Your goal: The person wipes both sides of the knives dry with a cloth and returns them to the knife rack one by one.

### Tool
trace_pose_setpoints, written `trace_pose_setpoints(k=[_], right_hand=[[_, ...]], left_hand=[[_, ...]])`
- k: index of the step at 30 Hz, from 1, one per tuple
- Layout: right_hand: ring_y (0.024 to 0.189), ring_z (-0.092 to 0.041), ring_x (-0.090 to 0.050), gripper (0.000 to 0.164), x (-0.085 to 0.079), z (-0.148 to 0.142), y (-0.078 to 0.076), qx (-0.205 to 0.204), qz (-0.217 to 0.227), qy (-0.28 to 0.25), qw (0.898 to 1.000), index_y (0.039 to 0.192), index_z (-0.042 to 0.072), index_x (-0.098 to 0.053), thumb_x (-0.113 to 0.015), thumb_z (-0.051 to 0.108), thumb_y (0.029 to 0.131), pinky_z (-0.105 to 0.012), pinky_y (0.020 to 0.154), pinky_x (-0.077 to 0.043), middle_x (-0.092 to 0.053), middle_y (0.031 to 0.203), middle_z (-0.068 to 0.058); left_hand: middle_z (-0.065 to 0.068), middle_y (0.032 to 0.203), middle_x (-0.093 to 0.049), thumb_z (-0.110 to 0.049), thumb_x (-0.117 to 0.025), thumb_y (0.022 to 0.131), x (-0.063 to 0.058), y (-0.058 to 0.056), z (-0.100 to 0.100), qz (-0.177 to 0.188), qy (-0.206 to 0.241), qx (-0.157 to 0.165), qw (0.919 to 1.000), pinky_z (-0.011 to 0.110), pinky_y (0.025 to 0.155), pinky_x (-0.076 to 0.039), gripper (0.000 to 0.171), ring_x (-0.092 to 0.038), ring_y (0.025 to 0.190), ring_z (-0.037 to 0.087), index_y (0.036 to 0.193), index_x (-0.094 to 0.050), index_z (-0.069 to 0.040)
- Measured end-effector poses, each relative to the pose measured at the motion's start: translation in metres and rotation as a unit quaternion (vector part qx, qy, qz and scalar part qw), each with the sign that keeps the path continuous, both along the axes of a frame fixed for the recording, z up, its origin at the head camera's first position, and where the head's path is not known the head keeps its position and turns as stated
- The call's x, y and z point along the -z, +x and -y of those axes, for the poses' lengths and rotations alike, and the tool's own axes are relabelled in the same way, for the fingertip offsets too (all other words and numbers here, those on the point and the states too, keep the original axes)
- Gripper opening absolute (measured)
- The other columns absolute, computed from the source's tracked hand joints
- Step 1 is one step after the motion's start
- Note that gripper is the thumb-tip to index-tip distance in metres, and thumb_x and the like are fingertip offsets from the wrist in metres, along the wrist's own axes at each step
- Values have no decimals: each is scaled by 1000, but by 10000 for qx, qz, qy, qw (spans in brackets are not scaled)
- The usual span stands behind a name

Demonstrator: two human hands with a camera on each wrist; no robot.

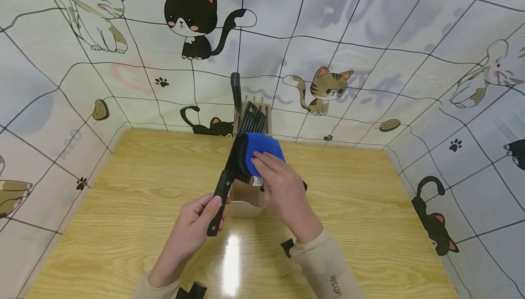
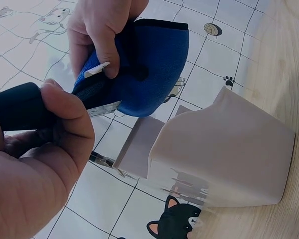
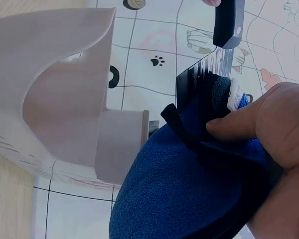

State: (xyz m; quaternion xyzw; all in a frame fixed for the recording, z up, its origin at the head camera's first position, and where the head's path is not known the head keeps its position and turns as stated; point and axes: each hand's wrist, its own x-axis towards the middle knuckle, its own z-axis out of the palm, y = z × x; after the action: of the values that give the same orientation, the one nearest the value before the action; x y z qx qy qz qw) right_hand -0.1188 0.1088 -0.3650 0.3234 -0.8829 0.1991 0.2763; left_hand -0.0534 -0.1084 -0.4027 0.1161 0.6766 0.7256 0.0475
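Observation:
In the head view my left hand (image 1: 194, 221) grips the black riveted handle (image 1: 220, 201) of a broad-bladed kitchen knife (image 1: 253, 117). The blade points up and away. My right hand (image 1: 287, 192) holds a blue cleaning cloth (image 1: 264, 146) with black edging against the blade, covering part of it. In the right wrist view the thumb presses on the cloth (image 3: 174, 184) near its white tag (image 3: 234, 94), and some bare blade (image 3: 204, 72) shows beside the handle. The left wrist view has curled left fingers (image 2: 72, 117) around the dark handle (image 2: 22, 107).
A pale knife holder (image 1: 247, 208) stands on the wooden table (image 1: 164, 167) behind and below the knife. Another black-handled knife (image 1: 235, 89) sticks up from its back. A cat-patterned cloth backdrop (image 1: 266, 48) encloses the table. Small black pieces (image 1: 288, 247) show by both wrists.

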Motion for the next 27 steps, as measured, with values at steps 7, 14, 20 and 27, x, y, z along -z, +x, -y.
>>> trace_pose_setpoints(k=[7, 14, 20, 27], right_hand=[[118, -33, -69, 35, -5, 4, 6, -46, -137, 84, 9999, 120, 1, -76, -73, -12, 87, -42, 102, -53, -72, 126, -14], [115, -29, -71, 40, -8, 11, 15, -129, -438, 331, 9984, 117, 5, -78, -73, -14, 83, -40, 95, -57, -74, 122, -9], [116, -30, -70, 38, -10, 13, 17, -63, -420, 325, 9986, 119, 5, -77, -70, -14, 86, -41, 97, -56, -74, 123, -10], [116, -33, -70, 40, -9, 10, 10, 30, -470, 171, 9987, 119, 1, -76, -68, -18, 85, -41, 103, -53, -74, 122, -13]], left_hand=[[9, 79, -60, -19, -43, 113, 0, 0, -2, 56, -50, -13, 10000, 27, 55, -51, 37, -57, 61, 12, 113, -65, 11], [7, 78, -60, -19, -43, 113, 0, 0, -3, 80, -130, -6, 9999, 27, 55, -51, 38, -57, 61, 11, 113, -65, 11], [12, 78, -60, -20, -43, 113, -1, 1, -1, 73, -165, 27, 9998, 27, 55, -51, 38, -57, 61, 12, 112, -66, 10], [15, 78, -59, -18, -44, 112, -1, 4, 1, -86, -196, 115, 9997, 27, 53, -50, 35, -57, 60, 15, 110, -66, 9]])
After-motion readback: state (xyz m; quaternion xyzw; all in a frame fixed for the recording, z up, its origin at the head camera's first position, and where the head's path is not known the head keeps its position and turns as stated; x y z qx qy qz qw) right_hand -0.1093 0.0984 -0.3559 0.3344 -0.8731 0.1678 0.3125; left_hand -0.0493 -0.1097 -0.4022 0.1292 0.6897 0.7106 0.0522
